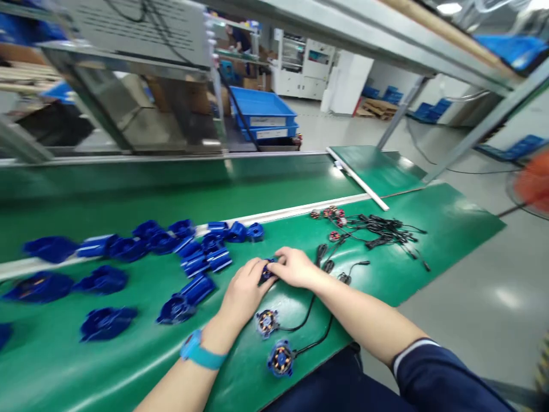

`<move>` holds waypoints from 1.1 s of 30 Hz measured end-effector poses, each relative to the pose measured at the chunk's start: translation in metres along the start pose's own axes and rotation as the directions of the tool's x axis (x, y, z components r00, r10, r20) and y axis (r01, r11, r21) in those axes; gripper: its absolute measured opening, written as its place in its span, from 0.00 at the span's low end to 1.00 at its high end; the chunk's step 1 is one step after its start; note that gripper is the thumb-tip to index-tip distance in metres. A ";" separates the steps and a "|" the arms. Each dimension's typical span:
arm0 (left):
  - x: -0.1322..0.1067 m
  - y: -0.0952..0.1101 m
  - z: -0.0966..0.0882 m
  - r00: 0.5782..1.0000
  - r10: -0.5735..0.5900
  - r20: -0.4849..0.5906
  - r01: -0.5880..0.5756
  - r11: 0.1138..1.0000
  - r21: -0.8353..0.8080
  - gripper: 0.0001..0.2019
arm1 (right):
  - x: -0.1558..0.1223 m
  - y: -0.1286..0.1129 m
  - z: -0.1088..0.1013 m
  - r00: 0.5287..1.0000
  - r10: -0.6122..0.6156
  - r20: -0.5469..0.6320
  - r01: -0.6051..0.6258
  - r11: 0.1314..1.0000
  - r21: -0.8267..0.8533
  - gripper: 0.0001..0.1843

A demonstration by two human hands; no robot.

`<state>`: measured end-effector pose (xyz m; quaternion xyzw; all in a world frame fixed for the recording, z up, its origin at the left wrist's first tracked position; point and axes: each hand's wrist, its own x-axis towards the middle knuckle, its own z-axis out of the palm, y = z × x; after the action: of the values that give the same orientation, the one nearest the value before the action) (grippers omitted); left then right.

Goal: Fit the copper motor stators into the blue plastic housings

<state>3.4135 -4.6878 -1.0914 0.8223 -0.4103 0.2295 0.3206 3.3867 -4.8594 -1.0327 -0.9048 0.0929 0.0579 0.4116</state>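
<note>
My left hand (242,292) and my right hand (294,268) meet on the green table mat, both closed round a small blue plastic housing (266,271) pressed between them. Close to me lie two blue housings with copper-wound motors inside (266,322) (281,359), each trailing a black cable (311,312). A blue band (199,353) sits on my left wrist.
Several loose blue housings (193,257) are scattered across the mat to the left. A tangle of black cables with small motors (369,228) lies at the right. A green conveyor belt (171,194) runs behind. Blue crates (261,114) stand beyond, and an orange fan (534,183) at far right.
</note>
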 end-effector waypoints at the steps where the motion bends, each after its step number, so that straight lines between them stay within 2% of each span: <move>1: 0.000 -0.002 0.001 1.000 0.020 -0.010 -0.020 1.000 0.010 0.16 | 0.001 -0.001 0.002 0.999 -0.039 -0.008 0.039 0.999 -0.014 0.13; 4: 0.000 -0.007 0.005 0.997 0.072 -0.025 -0.071 0.996 0.049 0.16 | 0.007 -0.002 0.007 0.997 -0.076 0.002 0.076 0.997 0.010 0.09; 7: 0.002 -0.009 0.007 0.988 0.143 -0.050 -0.136 0.984 0.116 0.16 | 0.010 0.000 0.011 1.000 -0.002 -0.027 0.004 0.999 0.053 0.09; 10: 0.004 -0.011 0.007 0.981 0.186 -0.052 -0.177 0.974 0.143 0.15 | 0.009 -0.001 0.012 0.997 0.012 -0.074 -0.013 1.000 -0.005 0.09; 15: 0.008 -0.017 0.009 0.986 0.168 0.003 -0.168 0.984 0.058 0.16 | 0.015 -0.005 0.015 0.996 -0.004 -0.085 -0.007 0.992 -0.122 0.10; 17: 0.010 -0.016 0.007 0.985 0.174 0.006 -0.174 0.984 0.037 0.16 | 0.016 -0.004 0.014 0.998 -0.015 -0.055 0.007 0.991 -0.136 0.10; 20: 0.009 -0.008 -0.004 0.985 0.173 0.012 -0.173 0.984 0.041 0.16 | 0.006 0.003 0.008 0.990 -0.104 0.090 0.113 0.988 -0.103 0.13; 22: 0.007 -0.003 -0.015 0.983 0.179 0.027 -0.181 0.982 0.049 0.16 | -0.004 0.011 -0.004 0.969 -0.194 0.155 0.208 0.975 -0.079 0.18; 23: 0.005 -0.002 -0.021 0.982 0.185 0.043 -0.187 0.981 0.050 0.17 | -0.007 0.017 -0.013 0.963 -0.234 0.133 0.247 0.965 -0.091 0.20; 25: 0.002 -0.001 -0.032 0.978 0.195 0.070 -0.199 0.979 0.050 0.18 | -0.005 0.028 -0.037 0.963 -0.268 -0.020 0.259 0.945 -0.201 0.22; 27: -0.001 -0.001 -0.041 0.978 0.193 0.080 -0.198 0.979 0.053 0.19 | 0.008 0.039 -0.064 0.941 -0.247 -0.229 0.154 0.919 -0.362 0.22; 29: -0.006 0.002 -0.050 0.980 0.183 0.074 -0.187 0.981 0.055 0.18 | 0.030 0.048 -0.089 0.904 -0.209 -0.374 0.004 0.877 -0.481 0.20; 31: -0.010 0.008 -0.058 0.981 0.180 0.071 -0.183 0.982 0.040 0.17 | 0.053 0.056 -0.109 0.890 -0.181 -0.418 -0.087 0.833 -0.546 0.20; 33: -0.016 0.015 -0.064 0.979 0.192 0.075 -0.194 0.981 0.018 0.15 | 0.069 0.064 -0.127 0.885 -0.093 -0.457 -0.185 0.829 -0.527 0.19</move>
<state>3.3847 -4.6402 -1.0522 0.7905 -0.4965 0.2345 0.2711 3.4437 -5.0045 -1.0092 -0.9692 0.1901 -0.1253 0.0943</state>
